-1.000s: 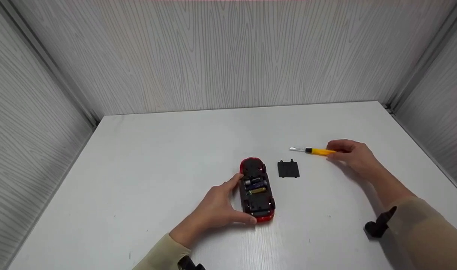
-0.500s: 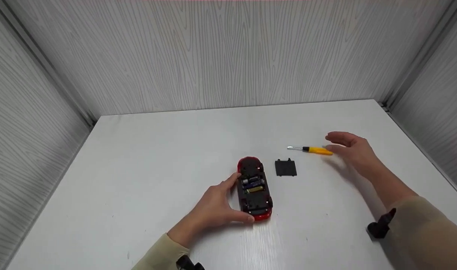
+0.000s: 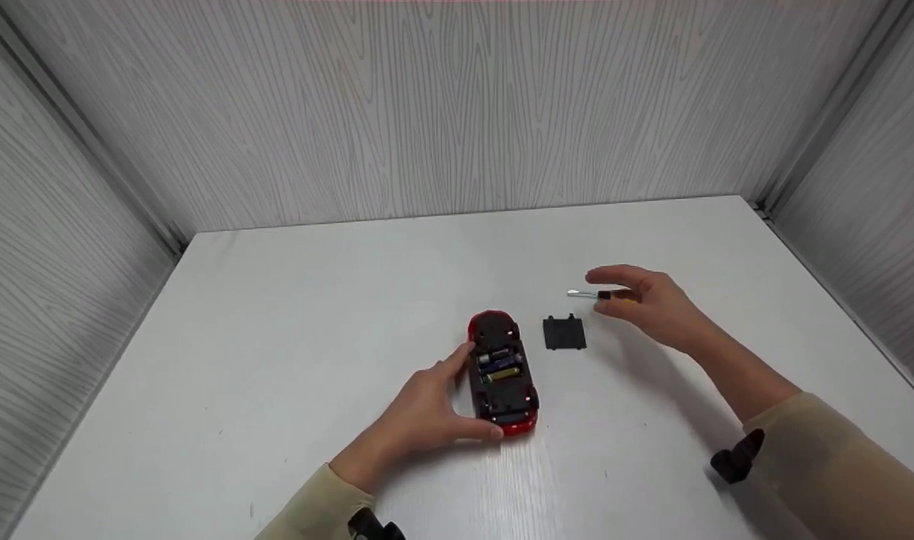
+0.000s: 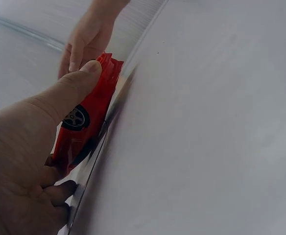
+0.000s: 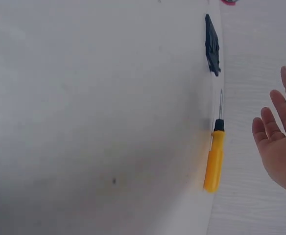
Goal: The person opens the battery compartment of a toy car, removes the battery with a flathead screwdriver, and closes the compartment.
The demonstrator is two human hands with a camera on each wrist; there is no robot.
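Observation:
A red toy car [image 3: 510, 401] lies upside down on the table, with several batteries [image 3: 500, 364] showing in its uncovered battery compartment. My left hand [image 3: 415, 416] holds the car from its left side, thumb on the near end and fingers on the far left edge. In the left wrist view the thumb presses the car's red body [image 4: 96, 95]. To the right of the car lies a black battery cover [image 3: 564, 333]. My right hand [image 3: 659, 309] hovers over the yellow-handled screwdriver [image 5: 214, 161], fingers spread and apart from it, holding nothing.
The white table [image 3: 314, 315] is bounded by a grained panel [image 3: 427, 112] at the back and similar panels at both sides. A black wrist mount [image 3: 738, 456] sits at the right sleeve.
My right hand has let go of the screwdriver, risen off it, then moved left above it towards the battery cover. The left hand keeps its hold on the toy car.

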